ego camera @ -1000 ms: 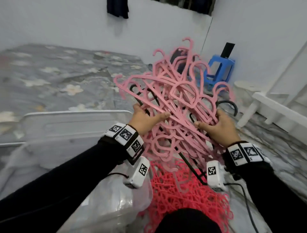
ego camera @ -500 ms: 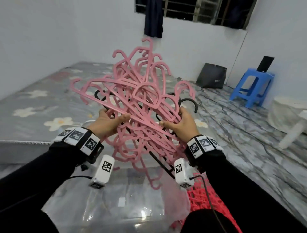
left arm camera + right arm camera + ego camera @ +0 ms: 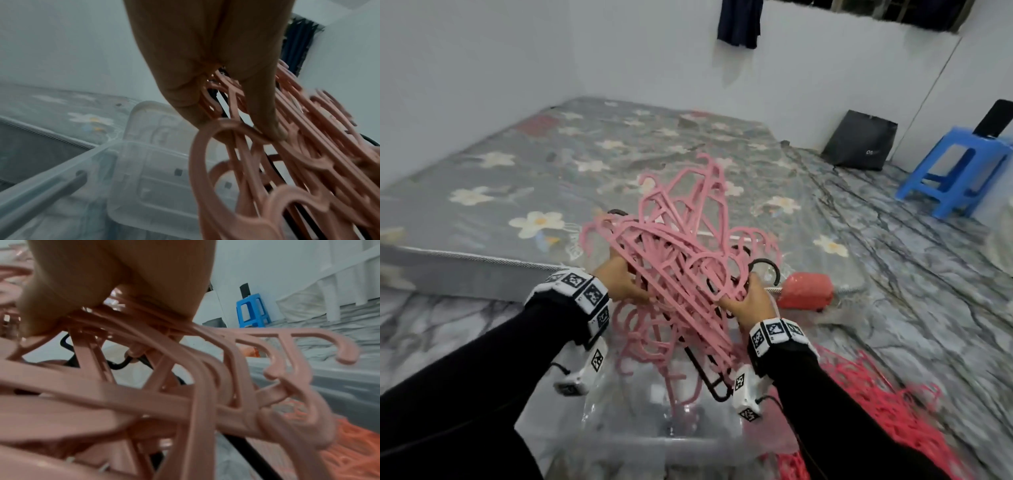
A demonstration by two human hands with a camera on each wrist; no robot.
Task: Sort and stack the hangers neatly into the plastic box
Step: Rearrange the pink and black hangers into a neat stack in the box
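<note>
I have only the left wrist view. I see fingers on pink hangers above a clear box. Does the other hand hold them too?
Observer: Yes. The right hand grips the bundle of pink hangers on the side opposite the left hand.
Operator: I see something dark between the pink ones. What is it?
Observer: A black hanger tangled in the bundle. Its hook sticks out beside the right hand.
Operator: Are there other hangers outside the box?
Observer: Yes. A pile of red hangers lies on the floor to the right of the plastic box.
</note>
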